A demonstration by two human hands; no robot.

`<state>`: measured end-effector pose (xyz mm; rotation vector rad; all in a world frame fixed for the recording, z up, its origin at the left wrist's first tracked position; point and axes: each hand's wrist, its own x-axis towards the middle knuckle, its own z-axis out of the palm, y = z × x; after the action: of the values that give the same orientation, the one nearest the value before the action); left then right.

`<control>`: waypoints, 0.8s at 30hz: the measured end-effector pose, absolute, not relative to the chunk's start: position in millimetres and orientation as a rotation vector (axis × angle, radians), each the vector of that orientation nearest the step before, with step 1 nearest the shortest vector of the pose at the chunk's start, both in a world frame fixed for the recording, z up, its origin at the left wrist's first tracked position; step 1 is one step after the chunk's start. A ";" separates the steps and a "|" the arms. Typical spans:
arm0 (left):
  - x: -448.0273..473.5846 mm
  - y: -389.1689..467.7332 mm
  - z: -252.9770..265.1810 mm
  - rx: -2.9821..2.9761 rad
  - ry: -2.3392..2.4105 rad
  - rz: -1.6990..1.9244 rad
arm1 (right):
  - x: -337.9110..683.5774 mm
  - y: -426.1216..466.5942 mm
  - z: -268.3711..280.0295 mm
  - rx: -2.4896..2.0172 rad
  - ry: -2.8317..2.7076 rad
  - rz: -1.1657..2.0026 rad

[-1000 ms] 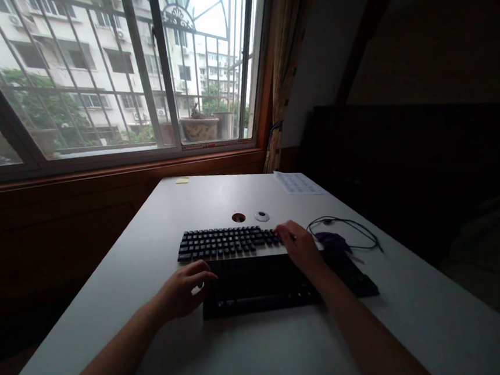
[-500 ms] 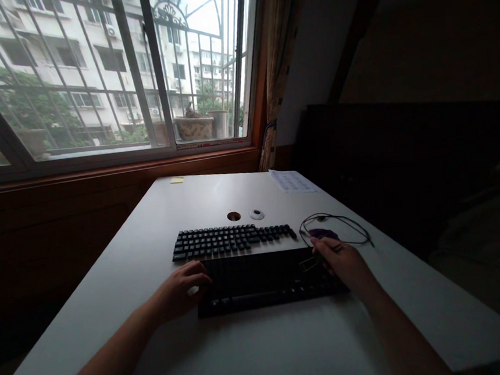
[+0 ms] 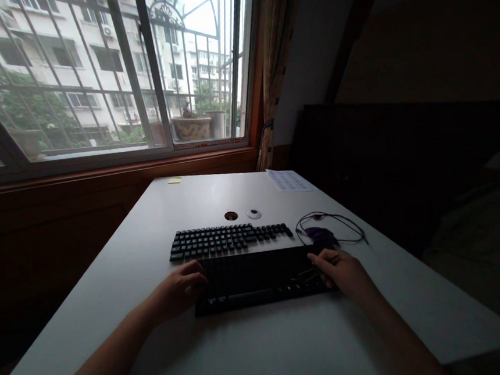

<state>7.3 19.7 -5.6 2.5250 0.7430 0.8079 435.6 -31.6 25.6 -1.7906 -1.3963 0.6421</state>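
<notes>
Keyboard (image 3: pixel 253 272) needs bracing at nine o'clock by my left hand (image 3: pixel 180 286), grip unclear; my right hand (image 3: pixel 341 268) should square its pinched wire tool (image 3: pixel 307 275).

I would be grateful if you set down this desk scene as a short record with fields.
Left hand: at the keyboard's left end; grip unclear
Right hand: holding a thin wire tool at the keyboard's right part
Keyboard: dark, some keys visible along its near side
Keycaps: in rows beyond the keyboard
Right of keycaps: purple item, dark cable
Desk's far edge: yellow note left, printed sheet right
</notes>
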 end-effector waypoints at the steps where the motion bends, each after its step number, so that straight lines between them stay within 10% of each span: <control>1: 7.5 19.8 -5.7 2.513 0.741 0.816 | 435.8 -30.3 23.7 -1.788 -1.384 0.662; 24: 8.9 21.0 -8.4 2.449 0.733 0.824 | 406.8 -29.4 32.1 -1.723 -1.614 0.657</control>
<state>8.9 21.0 -8.4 2.4490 0.7326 0.8243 406.8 -29.4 32.1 -1.7228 -1.6139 0.6573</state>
